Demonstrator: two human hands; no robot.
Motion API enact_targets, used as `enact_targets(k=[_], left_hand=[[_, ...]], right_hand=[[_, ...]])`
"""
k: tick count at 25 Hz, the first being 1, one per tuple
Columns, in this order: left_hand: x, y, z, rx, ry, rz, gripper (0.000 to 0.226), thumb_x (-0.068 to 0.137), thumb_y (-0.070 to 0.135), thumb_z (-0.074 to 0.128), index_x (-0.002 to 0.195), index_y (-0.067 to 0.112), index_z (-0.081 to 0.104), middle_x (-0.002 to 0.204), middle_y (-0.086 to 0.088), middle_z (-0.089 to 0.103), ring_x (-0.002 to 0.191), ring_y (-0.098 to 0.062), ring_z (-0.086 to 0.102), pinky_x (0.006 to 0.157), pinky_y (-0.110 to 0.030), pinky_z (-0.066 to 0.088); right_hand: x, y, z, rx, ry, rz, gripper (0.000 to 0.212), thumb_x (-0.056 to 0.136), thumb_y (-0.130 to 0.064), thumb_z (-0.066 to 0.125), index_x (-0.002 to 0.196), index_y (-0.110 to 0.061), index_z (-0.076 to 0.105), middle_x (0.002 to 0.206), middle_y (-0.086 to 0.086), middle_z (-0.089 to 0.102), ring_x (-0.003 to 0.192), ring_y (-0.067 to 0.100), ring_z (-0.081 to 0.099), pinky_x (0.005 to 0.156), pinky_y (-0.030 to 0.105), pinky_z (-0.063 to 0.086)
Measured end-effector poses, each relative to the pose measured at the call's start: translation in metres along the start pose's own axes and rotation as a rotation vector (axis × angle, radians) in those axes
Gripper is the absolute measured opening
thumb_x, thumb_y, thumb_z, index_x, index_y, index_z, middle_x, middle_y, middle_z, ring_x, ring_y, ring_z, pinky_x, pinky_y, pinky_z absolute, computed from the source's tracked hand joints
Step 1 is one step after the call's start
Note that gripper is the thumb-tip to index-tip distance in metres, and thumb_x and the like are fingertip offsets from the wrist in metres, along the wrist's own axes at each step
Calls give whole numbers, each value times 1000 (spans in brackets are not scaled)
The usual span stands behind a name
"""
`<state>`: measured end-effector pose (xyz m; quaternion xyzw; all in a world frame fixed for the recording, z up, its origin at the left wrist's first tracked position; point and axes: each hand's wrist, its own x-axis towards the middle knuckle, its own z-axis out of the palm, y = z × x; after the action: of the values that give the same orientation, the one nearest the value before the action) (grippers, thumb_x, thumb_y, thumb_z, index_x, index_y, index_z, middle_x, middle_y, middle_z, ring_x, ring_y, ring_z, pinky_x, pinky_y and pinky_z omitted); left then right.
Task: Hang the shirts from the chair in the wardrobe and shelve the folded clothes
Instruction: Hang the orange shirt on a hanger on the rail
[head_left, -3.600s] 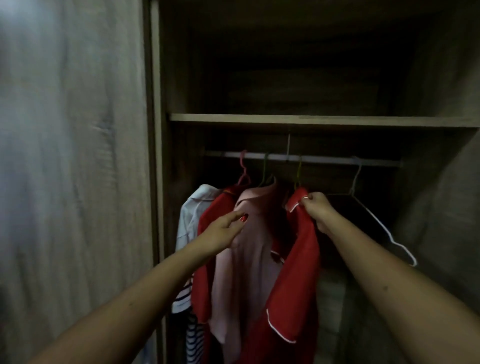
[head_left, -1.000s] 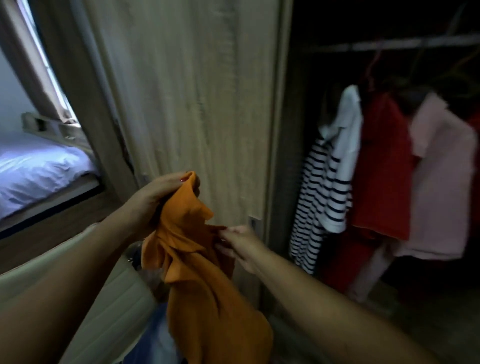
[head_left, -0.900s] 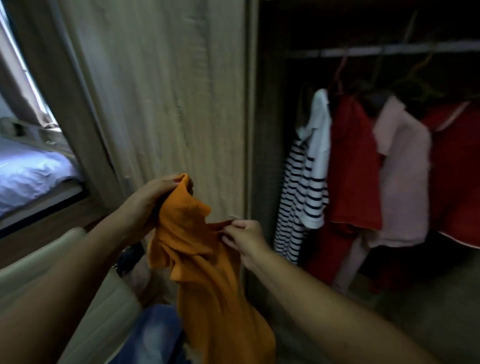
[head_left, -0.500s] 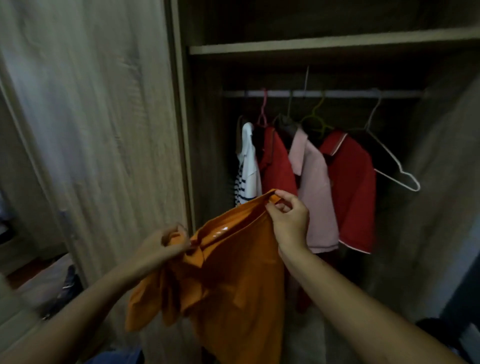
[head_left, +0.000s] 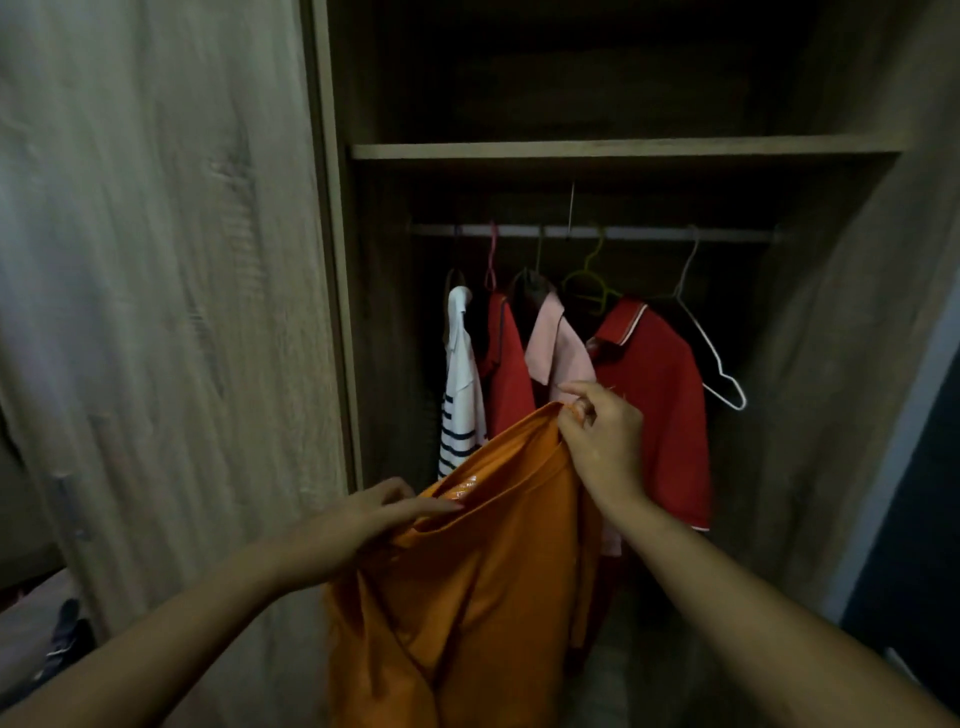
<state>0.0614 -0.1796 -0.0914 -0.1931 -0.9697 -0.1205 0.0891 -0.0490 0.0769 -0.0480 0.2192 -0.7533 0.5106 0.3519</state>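
I hold an orange shirt (head_left: 467, 587) in front of the open wardrobe. My right hand (head_left: 602, 441) pinches its upper edge, raised before the hanging clothes. My left hand (head_left: 363, 525) grips the shirt lower and to the left. On the rail (head_left: 639, 234) hang a striped white shirt (head_left: 460, 395), a red shirt (head_left: 511, 374), a pink shirt (head_left: 563, 353) and a red polo (head_left: 660, 395). An empty white hanger (head_left: 719, 374) hangs at the right end of the rail.
A wooden shelf (head_left: 623, 150) runs above the rail, dark above it. The wardrobe door (head_left: 156, 312) stands at my left, the side wall (head_left: 831, 364) at my right. Dark clothes (head_left: 67, 639) lie low at the far left.
I turned from the chair by the bed to face the wardrobe, carrying the orange shirt. My right hand has lifted the shirt's edge higher and both hands have spread it.
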Motion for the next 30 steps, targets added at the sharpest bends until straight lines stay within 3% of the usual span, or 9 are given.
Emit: enact_targets(k=[5, 11, 14, 17, 20, 22, 25, 27, 30], left_hand=[[15, 9, -25, -44, 74, 26, 41, 83, 43, 33, 79, 15, 62, 80, 2, 56, 70, -5, 54, 64, -21, 41], [55, 21, -20, 111, 278, -276, 17, 88, 28, 61, 73, 22, 56, 75, 3, 60, 65, -5, 60, 56, -16, 48], [71, 29, -19, 70, 350, -243, 8, 85, 19, 64, 93, 19, 60, 93, 3, 59, 78, -6, 61, 69, -21, 54], [90, 28, -25, 125, 399, -224, 9, 89, 19, 58, 98, 20, 61, 98, 2, 59, 78, -6, 60, 69, -20, 53], [113, 40, -44, 44, 458, -190, 17, 91, 13, 54, 103, 15, 64, 103, 0, 60, 84, -10, 61, 74, -22, 53], [127, 58, -59, -109, 482, -148, 22, 91, 4, 50, 106, 9, 65, 103, -1, 59, 82, -7, 59, 73, -16, 49], [146, 80, -68, -271, 464, -149, 25, 94, 2, 45, 111, 7, 61, 92, 5, 55, 63, 0, 52, 53, -8, 44], [151, 84, -69, -328, 474, -148, 24, 94, 2, 44, 109, 9, 61, 82, 6, 54, 56, -3, 50, 48, -6, 41], [149, 81, -73, -303, 505, -126, 22, 90, 3, 50, 106, 11, 63, 89, 4, 58, 68, -3, 54, 62, -9, 42]], right_hand=[[3, 19, -15, -78, 11, -2, 20, 80, -4, 60, 92, -10, 74, 85, 0, 70, 78, 9, 64, 74, 25, 54], [8, 11, -40, -34, -16, 27, 20, 81, -4, 61, 90, -17, 73, 74, -1, 68, 65, 8, 61, 59, 26, 53], [17, -3, -59, 67, -158, -39, 23, 77, 3, 61, 82, -16, 74, 71, 5, 69, 63, 19, 63, 57, 30, 54], [32, -9, -76, 61, -348, -111, 22, 80, 7, 59, 82, -11, 73, 71, 0, 69, 60, 8, 64, 53, 15, 49], [62, 8, -81, -46, -390, -90, 24, 85, 5, 54, 90, -12, 71, 73, -2, 67, 62, -2, 62, 58, 10, 46], [90, 35, -80, -151, -193, -23, 23, 86, 0, 55, 95, -14, 71, 83, 3, 69, 69, 1, 62, 66, 17, 46], [130, 87, -80, -472, -22, 59, 27, 84, -1, 53, 104, -6, 70, 111, 14, 60, 102, 25, 58, 86, 24, 42], [145, 120, -83, -595, -71, 226, 35, 86, 0, 48, 114, -8, 67, 126, 21, 50, 115, 38, 50, 99, 34, 42], [154, 150, -81, -626, -250, 367, 36, 87, -3, 47, 119, -12, 64, 129, 23, 52, 114, 41, 52, 101, 41, 45]])
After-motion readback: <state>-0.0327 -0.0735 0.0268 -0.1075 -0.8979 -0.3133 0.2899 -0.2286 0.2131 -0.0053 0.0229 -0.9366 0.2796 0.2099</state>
